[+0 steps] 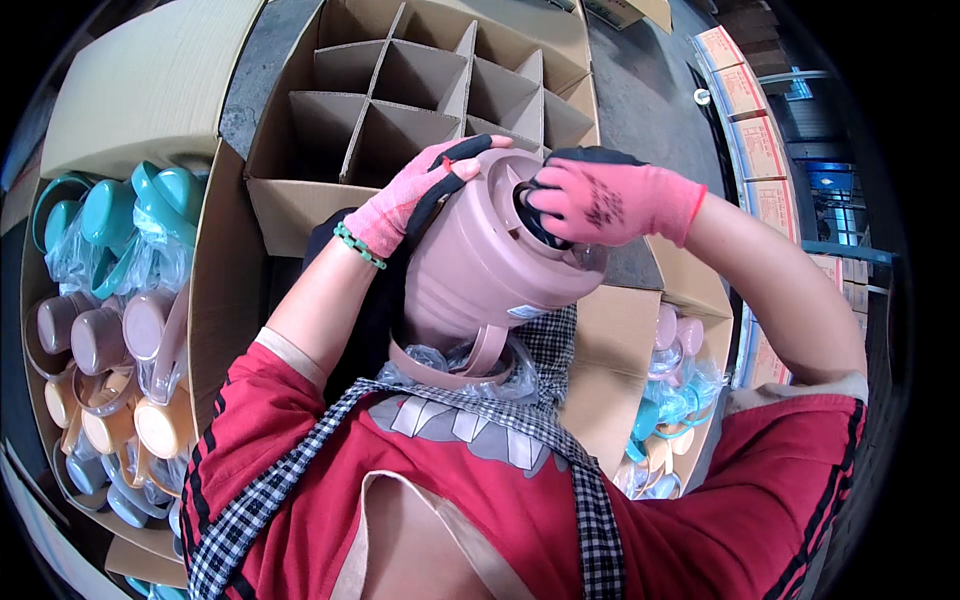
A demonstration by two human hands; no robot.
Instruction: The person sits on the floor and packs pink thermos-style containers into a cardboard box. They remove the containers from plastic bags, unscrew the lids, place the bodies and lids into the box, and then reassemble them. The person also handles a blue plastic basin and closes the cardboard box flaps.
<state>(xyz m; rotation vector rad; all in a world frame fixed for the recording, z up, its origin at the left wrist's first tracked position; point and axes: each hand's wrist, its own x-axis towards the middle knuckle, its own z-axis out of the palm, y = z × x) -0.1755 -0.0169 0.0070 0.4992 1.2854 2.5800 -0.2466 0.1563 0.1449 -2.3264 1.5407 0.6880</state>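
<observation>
A large dusty-pink plastic jug (pixel 470 265) lies tilted in front of my chest, its round top turned away from me. My left hand (pixel 425 190), in a pink glove with black fingertips, is wrapped over the jug's upper left rim. At the opening in the top, my gloved right hand (pixel 610 195) has its fingers curled in. What those fingers hold, if anything, is hidden. Clear plastic bag (pixel 520 375) and a pink loop handle (pixel 487 350) show at the jug's lower end, against my checked apron.
Ahead stands a carton (pixel 310 205) with cardboard dividers. A carton (pixel 215 240) on the left holds bagged teal, pink, peach and blue handled parts. More such parts sit in a carton (pixel 700 290) at right. Boxes (pixel 770 205) line up beyond it.
</observation>
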